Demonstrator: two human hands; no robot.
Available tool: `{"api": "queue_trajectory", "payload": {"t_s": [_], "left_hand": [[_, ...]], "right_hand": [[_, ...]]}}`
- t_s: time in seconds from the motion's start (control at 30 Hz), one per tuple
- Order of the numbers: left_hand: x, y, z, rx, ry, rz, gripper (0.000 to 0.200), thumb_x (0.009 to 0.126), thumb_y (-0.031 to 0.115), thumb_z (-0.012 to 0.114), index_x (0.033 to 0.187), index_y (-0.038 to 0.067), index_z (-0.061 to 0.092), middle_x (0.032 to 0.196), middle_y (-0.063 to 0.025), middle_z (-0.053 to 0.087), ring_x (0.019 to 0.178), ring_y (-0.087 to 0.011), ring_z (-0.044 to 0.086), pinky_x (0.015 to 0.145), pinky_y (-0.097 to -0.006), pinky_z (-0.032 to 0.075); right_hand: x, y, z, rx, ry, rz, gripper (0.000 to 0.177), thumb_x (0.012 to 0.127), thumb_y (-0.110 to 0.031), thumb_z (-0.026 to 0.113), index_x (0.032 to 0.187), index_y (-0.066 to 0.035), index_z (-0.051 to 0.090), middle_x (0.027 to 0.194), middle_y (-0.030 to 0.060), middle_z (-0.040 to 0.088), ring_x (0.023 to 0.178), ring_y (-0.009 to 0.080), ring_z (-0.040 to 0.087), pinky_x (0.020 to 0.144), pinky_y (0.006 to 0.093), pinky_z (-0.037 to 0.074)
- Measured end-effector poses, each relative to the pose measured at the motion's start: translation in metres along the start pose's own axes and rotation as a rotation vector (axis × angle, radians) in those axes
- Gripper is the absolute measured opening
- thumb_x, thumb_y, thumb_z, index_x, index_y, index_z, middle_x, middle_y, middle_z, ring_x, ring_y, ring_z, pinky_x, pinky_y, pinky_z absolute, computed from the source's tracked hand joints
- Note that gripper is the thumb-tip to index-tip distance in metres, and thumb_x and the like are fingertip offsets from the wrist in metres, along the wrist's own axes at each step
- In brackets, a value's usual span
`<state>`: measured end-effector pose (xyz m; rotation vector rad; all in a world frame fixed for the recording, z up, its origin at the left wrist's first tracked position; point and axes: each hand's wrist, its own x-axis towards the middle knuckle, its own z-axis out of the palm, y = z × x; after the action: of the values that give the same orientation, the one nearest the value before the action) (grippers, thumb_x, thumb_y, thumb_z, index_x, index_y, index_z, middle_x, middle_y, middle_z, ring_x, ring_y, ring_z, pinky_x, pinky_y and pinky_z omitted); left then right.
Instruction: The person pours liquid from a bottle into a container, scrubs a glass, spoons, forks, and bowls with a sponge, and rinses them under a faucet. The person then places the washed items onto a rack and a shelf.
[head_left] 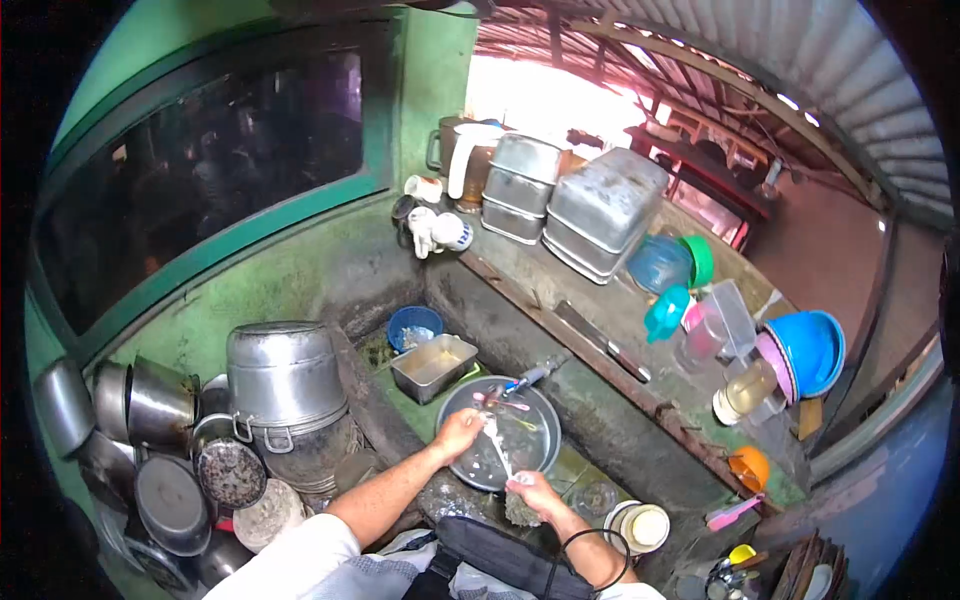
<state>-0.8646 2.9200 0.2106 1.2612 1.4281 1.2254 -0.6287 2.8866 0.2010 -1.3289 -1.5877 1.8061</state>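
Observation:
My left hand (460, 433) is closed on one end of a slim, shiny, light-coloured utensil (495, 442), which looks like a spoon. It slants down towards my right hand (538, 496), whose fingers are closed around a greyish scouring pad (522, 510) at the utensil's other end. Both hands are over the near edge of a round grey basin (552, 440) holding water. Inside the basin lie a pink-handled utensil (510, 404) and a small yellowish piece (526, 424). A tap (540, 372) with a blue part reaches over the far rim.
A rectangular metal pan (435, 368) and a blue bowl (414, 326) stand behind the basin in the trough. Large stacked pots (280, 365) crowd the left. On the right ledge are a knife (600, 340), metal containers (605, 210) and plastic tubs (810, 350). White bowls (640, 527) sit near my right wrist.

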Motion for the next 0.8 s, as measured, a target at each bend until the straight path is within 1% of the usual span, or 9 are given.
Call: {"api": "queue_trajectory", "payload": {"t_s": [0.13, 0.27, 0.33, 0.4, 0.47, 0.57, 0.67, 0.77, 0.8], "left_hand": [[-0.029, 0.029, -0.003, -0.188, -0.041, -0.241, 0.041, 0.09, 0.007, 0.042, 0.131, 0.006, 0.048, 0.072, -0.0003, 0.052, 0.055, -0.0093, 0.045, 0.047, -0.0259, 0.038], [-0.043, 0.031, -0.002, -0.217, -0.21, -0.367, 0.053, 0.087, 0.002, 0.039, 0.14, 0.012, 0.042, 0.062, 0.0033, 0.046, 0.043, -0.0068, 0.036, 0.038, -0.0251, 0.029], [-0.045, 0.031, 0.0, -0.131, -0.382, -0.252, 0.053, 0.092, 0.007, 0.038, 0.144, 0.01, 0.034, 0.066, 0.0042, 0.045, 0.047, -0.0057, 0.036, 0.039, -0.0234, 0.029], [-0.042, 0.029, 0.02, 0.014, -0.376, -0.081, 0.048, 0.092, 0.007, 0.039, 0.14, 0.01, 0.04, 0.07, 0.0, 0.051, 0.053, -0.0098, 0.043, 0.045, -0.0276, 0.036], [-0.044, 0.038, 0.041, 0.018, -0.32, 0.442, 0.04, 0.092, 0.008, 0.04, 0.131, 0.008, 0.049, 0.076, -0.0071, 0.06, 0.068, -0.0186, 0.055, 0.061, -0.0354, 0.045], [-0.059, 0.081, 0.026, -0.033, -0.351, 0.322, 0.041, 0.093, 0.008, 0.04, 0.133, 0.01, 0.048, 0.069, -0.0031, 0.054, 0.06, -0.0134, 0.05, 0.05, -0.0317, 0.042], [-0.062, 0.116, 0.004, -0.296, -0.488, -0.21, 0.048, 0.094, 0.008, 0.037, 0.141, 0.016, 0.04, 0.063, 0.0068, 0.035, 0.046, -0.0026, 0.028, 0.036, -0.0211, 0.021], [-0.046, 0.136, -0.024, -0.606, -0.731, -0.387, 0.059, 0.093, 0.006, 0.034, 0.15, 0.022, 0.023, 0.064, 0.0078, 0.031, 0.047, -0.004, 0.026, 0.038, -0.019, 0.021], [-0.051, 0.138, -0.03, -0.591, -0.745, -0.393, 0.059, 0.093, 0.006, 0.034, 0.15, 0.022, 0.023, 0.064, 0.0078, 0.031, 0.047, -0.004, 0.026, 0.038, -0.019, 0.021]], "right_hand": [[0.021, 0.005, -0.012, -0.016, 0.088, 0.108, 0.018, 0.087, -0.019, 0.065, 0.093, -0.002, 0.066, 0.087, 0.0059, 0.069, 0.08, 0.0153, 0.062, 0.077, 0.0301, 0.047], [0.029, -0.029, -0.009, -0.597, 0.357, 0.11, 0.027, 0.084, -0.025, 0.067, 0.097, -0.001, 0.064, 0.098, 0.0119, 0.067, 0.091, 0.0201, 0.061, 0.083, 0.0349, 0.047], [0.029, -0.048, 0.003, -0.13, 0.722, -0.336, 0.025, 0.087, -0.024, 0.064, 0.099, -0.001, 0.061, 0.097, 0.0107, 0.064, 0.091, 0.0181, 0.059, 0.081, 0.0334, 0.047], [0.028, -0.086, 0.026, 0.149, 0.81, -0.579, 0.023, 0.089, -0.022, 0.063, 0.099, -0.001, 0.058, 0.09, 0.0088, 0.062, 0.086, 0.0165, 0.057, 0.078, 0.0319, 0.047], [0.039, -0.097, 0.031, -0.259, 0.966, -0.635, 0.016, 0.09, -0.017, 0.061, 0.092, -0.002, 0.055, 0.084, 0.0118, 0.061, 0.078, 0.0183, 0.059, 0.072, 0.0336, 0.048], [0.023, -0.142, 0.021, -0.416, 0.857, -0.731, 0.016, 0.088, -0.013, 0.062, 0.089, -0.001, 0.053, 0.077, 0.016, 0.062, 0.071, 0.0272, 0.063, 0.066, 0.0382, 0.05], [0.017, -0.163, 0.022, -0.449, 0.876, -0.731, 0.017, 0.086, -0.011, 0.063, 0.091, 0.001, 0.052, 0.081, 0.0184, 0.062, 0.075, 0.034, 0.063, 0.068, 0.0424, 0.051], [0.013, -0.176, 0.029, -0.798, 0.93, -1.207, 0.018, 0.081, -0.009, 0.066, 0.094, -0.001, 0.057, 0.083, 0.0175, 0.061, 0.072, 0.0349, 0.062, 0.065, 0.0406, 0.051], [0.011, -0.173, 0.024, -0.793, 0.951, -1.198, 0.018, 0.081, -0.009, 0.066, 0.094, -0.001, 0.057, 0.083, 0.0175, 0.061, 0.072, 0.0349, 0.062, 0.065, 0.0406, 0.051]]}}
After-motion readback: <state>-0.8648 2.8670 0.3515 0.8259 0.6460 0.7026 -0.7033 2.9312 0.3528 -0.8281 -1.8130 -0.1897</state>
